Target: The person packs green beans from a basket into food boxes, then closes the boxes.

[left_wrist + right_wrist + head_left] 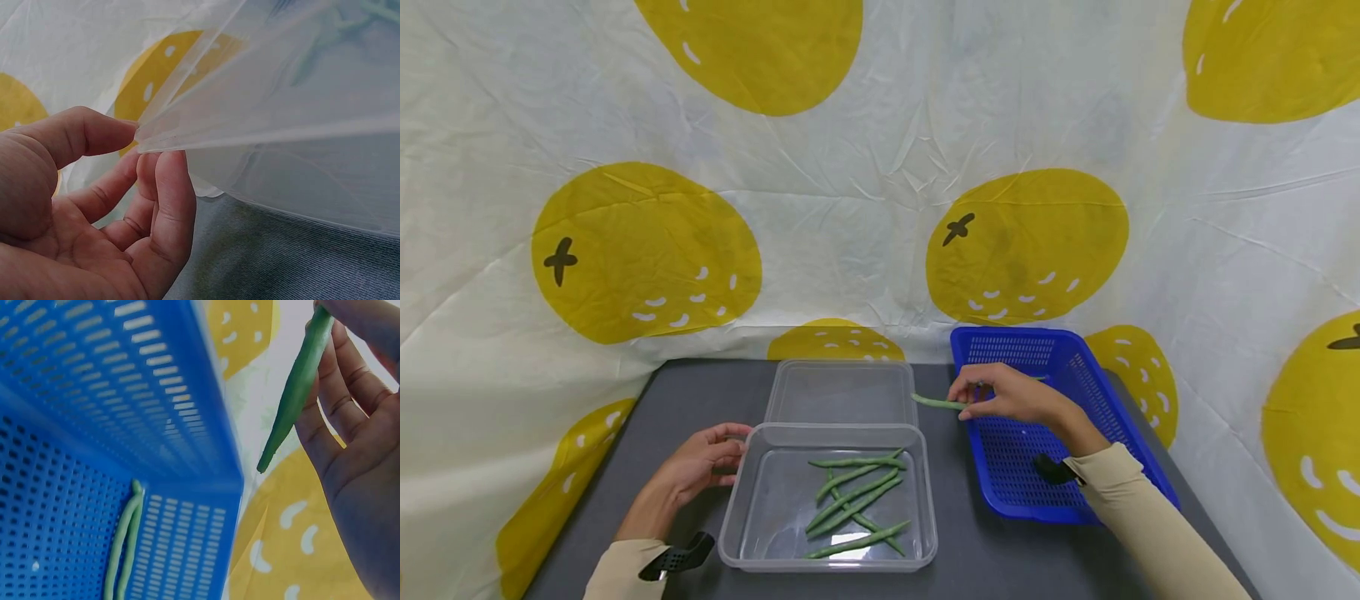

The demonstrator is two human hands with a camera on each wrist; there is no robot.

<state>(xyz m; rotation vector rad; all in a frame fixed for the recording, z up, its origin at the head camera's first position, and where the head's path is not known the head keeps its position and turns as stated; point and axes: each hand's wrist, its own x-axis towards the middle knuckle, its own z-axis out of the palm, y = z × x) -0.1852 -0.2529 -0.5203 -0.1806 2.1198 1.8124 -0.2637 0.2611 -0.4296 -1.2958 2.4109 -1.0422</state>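
In the head view, my left hand [698, 463] is at the left side of a clear plastic container [827, 564]. The left wrist view shows its thumb and fingers pinching the container's rim [156, 134]. Several green beans [853, 504] lie loosely across one another inside the container. My right hand [1003, 393] pinches a single green bean [936, 402] over the left rim of a blue plastic basket [1037, 508]. That bean's free end points left, toward the container. Close up in the right wrist view, two more beans [130, 540] lie in a corner of the basket.
Behind the container, a clear lid [842, 392] lies on the dark grey table [700, 392]. A white cloth [850, 250] with yellow fruit prints hangs behind the table and along its sides. Both wrists carry black straps.
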